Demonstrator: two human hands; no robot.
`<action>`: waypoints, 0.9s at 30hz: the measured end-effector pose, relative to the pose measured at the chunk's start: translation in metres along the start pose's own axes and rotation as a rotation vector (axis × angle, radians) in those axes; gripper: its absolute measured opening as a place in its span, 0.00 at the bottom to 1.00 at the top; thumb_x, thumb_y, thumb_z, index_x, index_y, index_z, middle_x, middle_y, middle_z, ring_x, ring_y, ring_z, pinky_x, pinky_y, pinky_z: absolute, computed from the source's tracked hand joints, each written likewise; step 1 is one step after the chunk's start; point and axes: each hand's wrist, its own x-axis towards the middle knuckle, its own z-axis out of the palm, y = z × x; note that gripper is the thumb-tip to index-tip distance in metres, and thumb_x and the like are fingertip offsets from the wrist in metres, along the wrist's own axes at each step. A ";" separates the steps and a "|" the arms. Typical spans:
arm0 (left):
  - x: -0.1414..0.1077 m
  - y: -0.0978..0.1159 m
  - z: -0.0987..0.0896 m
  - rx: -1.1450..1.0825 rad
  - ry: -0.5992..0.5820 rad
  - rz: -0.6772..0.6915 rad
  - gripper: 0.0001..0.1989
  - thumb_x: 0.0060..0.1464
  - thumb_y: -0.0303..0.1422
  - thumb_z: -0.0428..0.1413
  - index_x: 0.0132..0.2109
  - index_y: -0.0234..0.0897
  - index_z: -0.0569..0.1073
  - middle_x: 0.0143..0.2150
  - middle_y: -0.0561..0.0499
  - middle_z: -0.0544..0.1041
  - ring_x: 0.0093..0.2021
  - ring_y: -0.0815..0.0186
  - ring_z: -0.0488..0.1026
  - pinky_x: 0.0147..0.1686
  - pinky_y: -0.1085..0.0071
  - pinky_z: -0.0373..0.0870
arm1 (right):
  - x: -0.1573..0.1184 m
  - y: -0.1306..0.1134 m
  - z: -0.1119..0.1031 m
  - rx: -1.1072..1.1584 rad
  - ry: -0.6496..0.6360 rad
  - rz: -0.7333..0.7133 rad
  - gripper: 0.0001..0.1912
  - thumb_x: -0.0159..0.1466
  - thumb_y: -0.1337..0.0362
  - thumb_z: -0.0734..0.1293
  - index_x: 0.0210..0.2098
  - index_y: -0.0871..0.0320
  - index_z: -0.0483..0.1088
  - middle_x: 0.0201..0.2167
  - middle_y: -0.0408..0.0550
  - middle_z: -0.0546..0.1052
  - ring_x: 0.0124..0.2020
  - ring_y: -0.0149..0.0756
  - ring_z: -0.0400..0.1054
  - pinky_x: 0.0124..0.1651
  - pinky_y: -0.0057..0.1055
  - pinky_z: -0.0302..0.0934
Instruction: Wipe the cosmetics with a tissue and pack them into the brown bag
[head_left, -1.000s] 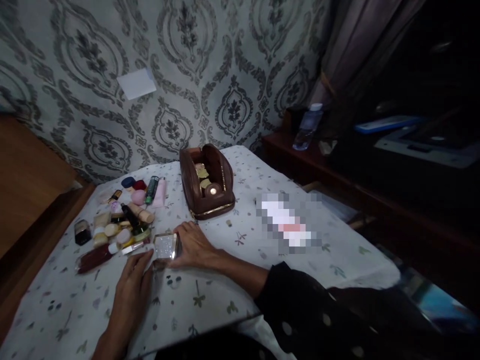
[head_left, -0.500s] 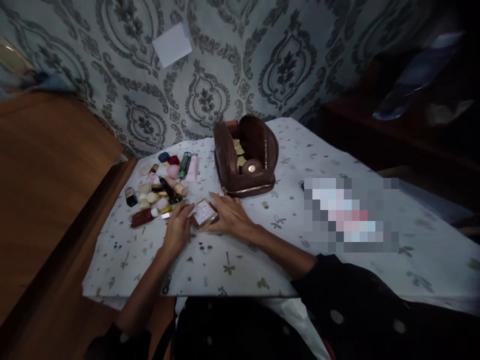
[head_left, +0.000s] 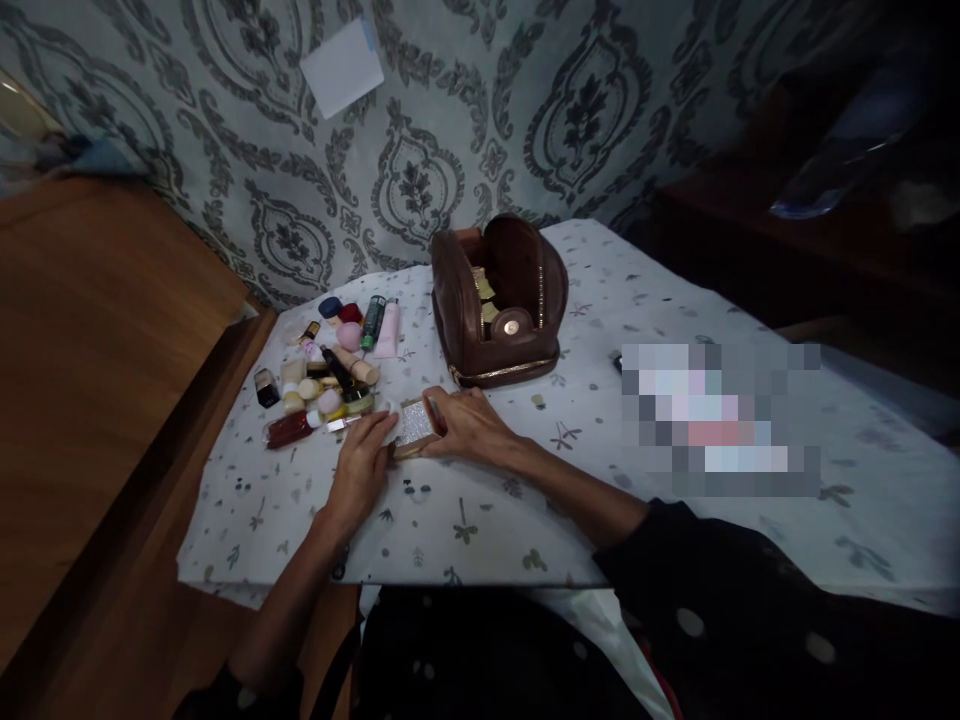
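Note:
A small square case (head_left: 415, 424) with a glittery silver top and gold-brown edges, like a makeup compact, is held low over the table between my two hands. My right hand (head_left: 472, 428) grips its right side, thumb and fingers at the edges. My left hand (head_left: 364, 462) closes on its left side, and something small and white (head_left: 394, 408) shows at those fingertips; I cannot make out what it is. Just behind stands a brown makeup bag (head_left: 495, 365), unzipped, with yellowish items and a round brown piece inside. Left of my hands lie several cosmetics, including a dark red bottle (head_left: 289, 430).
A pink tube (head_left: 388, 330), a green tube (head_left: 373, 322) and a pink sponge (head_left: 349, 336) lie at the back left. A small dark bottle (head_left: 265, 388) stands farther left. A blurred-out item (head_left: 712, 420) is on the right of the patterned tablecloth (head_left: 525, 530). The wall (head_left: 420, 190) rises behind.
The glittery case has turned and tilted slightly between my hands. The white thing now shows more clearly at my left fingertips. My view has shifted a little; the bag and cosmetics stay put.

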 end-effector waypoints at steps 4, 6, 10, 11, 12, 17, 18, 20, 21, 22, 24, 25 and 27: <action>-0.013 0.016 -0.010 0.012 -0.043 0.065 0.24 0.57 0.18 0.48 0.58 0.40 0.70 0.55 0.43 0.73 0.56 0.58 0.69 0.56 0.54 0.70 | 0.000 0.000 0.004 -0.043 0.022 0.003 0.31 0.50 0.49 0.75 0.46 0.58 0.63 0.30 0.45 0.76 0.36 0.45 0.71 0.47 0.37 0.53; -0.016 0.021 -0.014 0.008 -0.072 0.077 0.25 0.57 0.17 0.48 0.58 0.40 0.70 0.55 0.43 0.73 0.55 0.59 0.69 0.55 0.56 0.71 | 0.000 -0.001 0.007 -0.074 0.036 0.009 0.33 0.50 0.49 0.74 0.48 0.60 0.62 0.32 0.48 0.77 0.38 0.47 0.72 0.48 0.38 0.52; -0.014 0.019 -0.016 -0.006 -0.084 0.090 0.25 0.56 0.17 0.48 0.58 0.40 0.70 0.55 0.44 0.74 0.55 0.59 0.70 0.55 0.55 0.70 | 0.000 -0.002 0.010 -0.135 0.052 0.016 0.33 0.51 0.47 0.73 0.47 0.61 0.62 0.34 0.53 0.78 0.40 0.50 0.71 0.48 0.39 0.52; -0.011 0.016 -0.014 -0.005 -0.078 0.088 0.25 0.56 0.17 0.48 0.57 0.40 0.71 0.54 0.44 0.74 0.55 0.59 0.70 0.56 0.55 0.70 | 0.000 -0.002 0.011 -0.146 0.052 0.014 0.33 0.51 0.46 0.73 0.46 0.61 0.62 0.35 0.54 0.78 0.41 0.51 0.71 0.48 0.39 0.52; -0.007 0.013 -0.013 -0.002 -0.070 0.081 0.25 0.56 0.17 0.48 0.57 0.40 0.71 0.54 0.44 0.74 0.55 0.58 0.70 0.56 0.54 0.70 | 0.000 -0.002 0.011 -0.153 0.052 0.011 0.33 0.51 0.47 0.74 0.46 0.62 0.62 0.35 0.54 0.78 0.41 0.51 0.71 0.48 0.39 0.52; 0.022 0.000 -0.001 0.022 -0.078 0.006 0.24 0.53 0.17 0.48 0.54 0.37 0.73 0.54 0.44 0.74 0.56 0.57 0.70 0.58 0.51 0.67 | -0.001 0.000 0.007 -0.122 0.024 -0.010 0.31 0.50 0.50 0.75 0.45 0.60 0.62 0.35 0.52 0.77 0.40 0.51 0.70 0.46 0.39 0.52; 0.027 -0.001 0.001 0.024 -0.087 0.003 0.24 0.52 0.17 0.47 0.54 0.37 0.73 0.55 0.44 0.74 0.56 0.57 0.69 0.59 0.51 0.66 | -0.001 0.000 0.005 -0.113 0.014 -0.013 0.31 0.50 0.51 0.75 0.45 0.59 0.62 0.35 0.51 0.77 0.41 0.50 0.70 0.46 0.38 0.52; 0.032 0.002 0.003 0.032 -0.101 0.018 0.24 0.51 0.16 0.47 0.53 0.36 0.74 0.54 0.43 0.74 0.55 0.57 0.69 0.59 0.51 0.66 | -0.001 0.001 0.003 -0.092 -0.001 -0.018 0.30 0.51 0.53 0.75 0.45 0.59 0.62 0.35 0.50 0.77 0.41 0.49 0.71 0.46 0.37 0.52; 0.033 0.004 0.003 0.038 -0.108 0.037 0.24 0.51 0.16 0.47 0.53 0.35 0.74 0.54 0.43 0.74 0.55 0.56 0.69 0.58 0.52 0.67 | -0.001 0.001 0.002 -0.081 -0.006 -0.019 0.29 0.51 0.53 0.75 0.45 0.59 0.62 0.35 0.49 0.77 0.41 0.48 0.71 0.46 0.37 0.52; 0.032 0.007 0.002 0.042 -0.116 0.061 0.24 0.51 0.16 0.47 0.52 0.35 0.74 0.53 0.43 0.75 0.54 0.56 0.69 0.57 0.52 0.67 | -0.001 0.002 0.001 -0.075 -0.010 -0.019 0.29 0.52 0.53 0.74 0.45 0.59 0.62 0.35 0.49 0.77 0.41 0.48 0.71 0.46 0.37 0.52; 0.027 0.015 -0.001 0.042 -0.138 0.113 0.24 0.50 0.15 0.46 0.51 0.36 0.74 0.52 0.44 0.75 0.52 0.57 0.70 0.55 0.53 0.69 | 0.000 0.002 0.001 -0.078 -0.007 -0.017 0.29 0.52 0.53 0.74 0.46 0.59 0.62 0.37 0.50 0.77 0.42 0.49 0.71 0.46 0.37 0.52; 0.025 0.019 -0.004 0.036 -0.157 0.137 0.25 0.50 0.15 0.46 0.50 0.37 0.74 0.51 0.45 0.76 0.51 0.57 0.70 0.54 0.54 0.69 | 0.000 0.002 0.001 -0.082 -0.004 -0.015 0.30 0.51 0.53 0.74 0.47 0.59 0.61 0.37 0.51 0.77 0.42 0.49 0.71 0.46 0.37 0.52; 0.022 0.027 -0.009 0.017 -0.203 0.170 0.24 0.49 0.15 0.46 0.48 0.38 0.74 0.51 0.45 0.76 0.50 0.58 0.70 0.53 0.56 0.69 | 0.000 0.002 0.002 -0.083 0.001 -0.015 0.30 0.52 0.53 0.74 0.47 0.60 0.62 0.38 0.51 0.78 0.43 0.50 0.71 0.47 0.37 0.52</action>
